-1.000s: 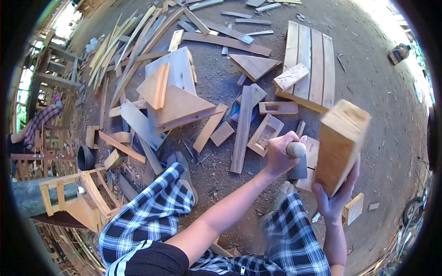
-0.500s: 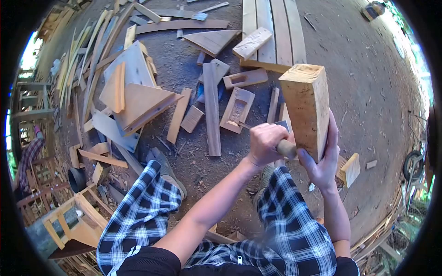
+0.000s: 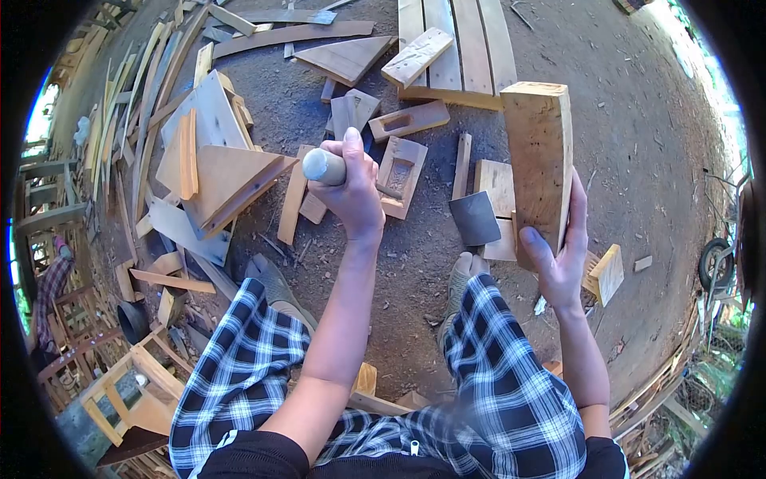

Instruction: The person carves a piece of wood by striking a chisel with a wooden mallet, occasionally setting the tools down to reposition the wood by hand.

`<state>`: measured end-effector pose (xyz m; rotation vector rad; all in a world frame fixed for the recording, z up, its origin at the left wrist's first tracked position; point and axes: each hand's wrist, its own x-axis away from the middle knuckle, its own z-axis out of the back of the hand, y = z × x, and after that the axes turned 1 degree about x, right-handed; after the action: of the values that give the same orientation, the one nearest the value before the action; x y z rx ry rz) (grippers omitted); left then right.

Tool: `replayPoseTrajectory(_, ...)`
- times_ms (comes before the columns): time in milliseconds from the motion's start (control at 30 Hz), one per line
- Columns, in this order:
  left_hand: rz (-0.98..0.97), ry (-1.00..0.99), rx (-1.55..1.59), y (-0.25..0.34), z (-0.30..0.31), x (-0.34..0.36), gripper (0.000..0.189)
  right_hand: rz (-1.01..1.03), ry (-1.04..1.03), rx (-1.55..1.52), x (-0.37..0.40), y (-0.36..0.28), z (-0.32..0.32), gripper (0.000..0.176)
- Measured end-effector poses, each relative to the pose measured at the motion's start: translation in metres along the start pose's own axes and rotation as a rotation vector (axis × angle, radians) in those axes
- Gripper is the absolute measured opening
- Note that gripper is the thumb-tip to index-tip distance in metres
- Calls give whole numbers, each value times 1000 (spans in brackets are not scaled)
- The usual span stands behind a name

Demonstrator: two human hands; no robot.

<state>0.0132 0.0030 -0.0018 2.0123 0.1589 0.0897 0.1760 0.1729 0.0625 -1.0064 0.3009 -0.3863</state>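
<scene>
The wooden block (image 3: 538, 160), extending ahead of the right hand (image 3: 563, 267), is gripped near its closer end; stiffness and moderate weight are to be expected, with hold best taken across its edges. The tool handle (image 3: 325, 166) is clasped by the left hand (image 3: 356, 195).

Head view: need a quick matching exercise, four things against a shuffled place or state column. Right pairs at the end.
Things
1. Block
2. Handle
3. Trousers
4. Wheel

Place or state
A. Toward the right edge of the view
B. In the grip of the left hand
C. Checked, over the wearer's legs
D. Held up by the right hand

Pairs: 1-D, 2-B, 3-C, 4-A
</scene>
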Motion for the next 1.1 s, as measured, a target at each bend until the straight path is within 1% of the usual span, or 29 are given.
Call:
replayPoseTrajectory(300,43,-45,-83,-12,2,8,27,-41,-41,-52,2,4,-6,86)
replayPoseTrajectory(367,-53,-92,-205,-22,3,13,23,-43,-55,-65,-2,-1,-8,86)
replayPoseTrajectory(400,-56,-87,-204,-21,-2,17,23,-26,-58,-90,-5,-8,-10,85)
replayPoseTrajectory(467,-175,-195,-380,-17,-13,28,23,-3,-65,-115,-11,-20,-6,84)
replayPoseTrajectory(533,-263,-268,-425,-18,-22,37,25,137,12,-123,-16,-31,1,89)
replayPoseTrajectory(600,-279,-290,-411,-19,-28,44,24,136,30,-129,-5,-24,2,90)
replayPoseTrajectory(667,-313,-381,-493,-24,-30,51,25,126,75,-136,4,-17,3,92)
replayPoseTrajectory(700,-313,-397,-439,-37,-29,56,27,334,-43,116,-5,-20,0,93)
replayPoseTrajectory(733,-433,-448,-363,-41,-28,59,27,249,-206,219,-10,-29,-3,93)
replayPoseTrajectory(800,-421,-473,-517,-44,-29,64,26,86,-160,149,-6,-27,2,91)
replayPoseTrajectory(867,-430,-470,-526,-39,-33,72,25,175,81,-56,3,-18,2,88)
replayPoseTrajectory(900,-447,-503,-562,-38,-34,76,25,99,184,-242,12,-19,1,87)
replayPoseTrajectory(933,-467,-540,-595,-38,-35,79,24,95,184,-240,12,-17,4,87)
replayPoseTrajectory(1000,-494,-582,-598,-39,-32,80,24,298,34,258,12,-11,13,88)
replayPoseTrajectory(1033,-513,-645,-587,-39,-30,82,23,106,-112,105,11,-8,12,86)
replayPoseTrajectory(1067,-531,-701,-580,-39,-27,82,22,104,-113,100,11,-5,12,86)
replayPoseTrajectory(1100,-549,-764,-607,-37,-23,80,21,45,-53,49,11,-1,12,84)
